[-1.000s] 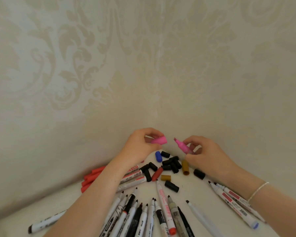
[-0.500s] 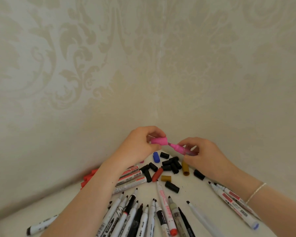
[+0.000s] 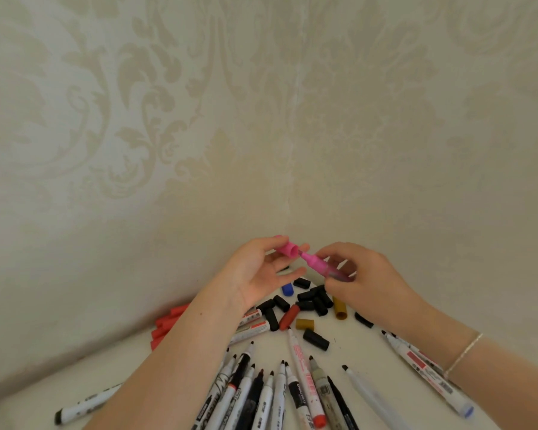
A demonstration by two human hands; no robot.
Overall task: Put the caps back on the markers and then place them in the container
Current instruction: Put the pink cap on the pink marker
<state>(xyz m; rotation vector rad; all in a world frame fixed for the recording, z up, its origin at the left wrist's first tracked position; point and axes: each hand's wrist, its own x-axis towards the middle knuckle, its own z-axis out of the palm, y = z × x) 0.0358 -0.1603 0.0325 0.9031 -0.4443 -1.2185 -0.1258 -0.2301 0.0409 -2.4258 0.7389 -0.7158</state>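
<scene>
My left hand [image 3: 255, 271] pinches a pink cap [image 3: 285, 249] between thumb and fingertips, its open mouth turned toward me. My right hand [image 3: 364, 274] grips a pink marker [image 3: 319, 265], whose tip sits right at the cap's mouth. Both are held above a pile of loose caps [image 3: 311, 301], mostly black, with a blue cap [image 3: 287, 288], a red cap [image 3: 289, 316] and two mustard ones [image 3: 339, 308]. Several uncapped markers [image 3: 271, 392] lie fanned out near me. No container is in view.
Red markers [image 3: 165, 324] lie at the left against the patterned wall [image 3: 261, 119]. Two white markers [image 3: 423, 367] rest under my right forearm, and one marker [image 3: 84, 408] lies apart at the lower left. The white tabletop [image 3: 354, 346] ends at the wall corner.
My left hand turned the pink cap so its opening faces me and lifted it slightly. The marker's tip has met the cap's mouth, where a second ago they were apart.
</scene>
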